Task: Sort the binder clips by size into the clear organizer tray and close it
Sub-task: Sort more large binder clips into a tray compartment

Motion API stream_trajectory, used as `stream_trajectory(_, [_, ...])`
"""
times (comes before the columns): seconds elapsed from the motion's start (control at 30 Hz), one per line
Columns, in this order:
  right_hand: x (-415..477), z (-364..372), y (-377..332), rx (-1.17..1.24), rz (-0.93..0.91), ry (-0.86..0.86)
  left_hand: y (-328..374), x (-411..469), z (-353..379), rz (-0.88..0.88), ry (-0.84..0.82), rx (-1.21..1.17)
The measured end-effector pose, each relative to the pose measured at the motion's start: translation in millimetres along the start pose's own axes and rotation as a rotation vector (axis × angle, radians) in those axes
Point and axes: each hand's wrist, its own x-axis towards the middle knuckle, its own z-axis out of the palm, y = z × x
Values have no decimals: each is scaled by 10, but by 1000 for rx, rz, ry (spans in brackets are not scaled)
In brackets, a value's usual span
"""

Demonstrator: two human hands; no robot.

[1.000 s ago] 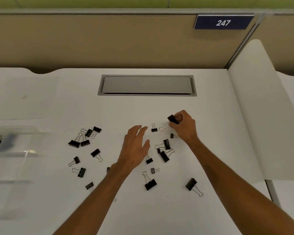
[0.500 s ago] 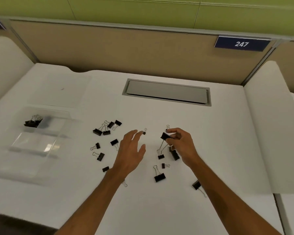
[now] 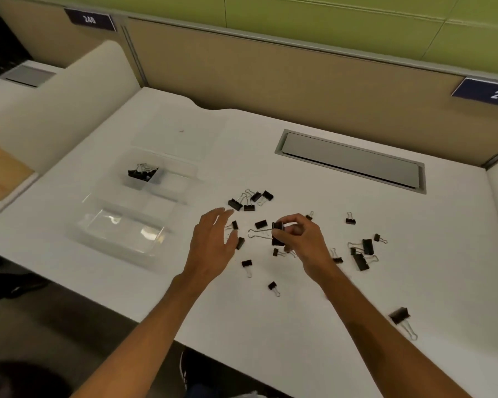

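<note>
Your right hand [image 3: 305, 239] pinches a clip [image 3: 277, 229] above the desk [image 3: 270, 326], its wire handle pointing left. Your left hand [image 3: 213, 242] hovers beside it, fingers spread, empty. Around them loose clips [image 3: 249, 201] lie scattered. The tray [image 3: 121, 231], off to the left, holds several in its far compartment. Partition signs [image 3: 89, 20] read 246 and 247.

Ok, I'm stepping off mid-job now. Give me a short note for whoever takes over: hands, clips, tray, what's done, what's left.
Left hand: open, above the desk, holding nothing.
Right hand: fingers pinch a large clip, lifted off the desk.
Tray: open, on the desk to the left; its lid lies flat behind it.
Done: a small pile of clips sits in one far compartment; no clips show in the others.
Left: place the held clip, sort the loose clips scattered across the desk by size, then close the tray.
</note>
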Motion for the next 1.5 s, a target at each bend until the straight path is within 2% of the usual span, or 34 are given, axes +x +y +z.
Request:
stream_trajectory(0.27, [-63,1319,-73,84,16,6,-962,-129,-886,7,-25,31])
stream_trajectory(0.47, [18,1966,-179,117,45,14,-1472,-148,-1324,-15,-46,95])
stream_trajectory(0.73, [330,2369,-230,-5,6,-18,-1712,-23,-1509,-63,-24,155])
stream_trajectory(0.9, [588,2495,-254,-156,-37,34,-1741,97,-1538,-133,13,157])
stream_trajectory(1.03, [786,2624,-362,-136,-61,2,-1798,207,-1602,-181,32,170])
stream_trajectory(1.27, [1200,2955,-560,-169,-29,31,-2032,544,-1725,-162,-4,256])
stream_trajectory(1.5, [1691,3411,-685,-315,-25,65,-2402,1036,-1834,-77,-79,276])
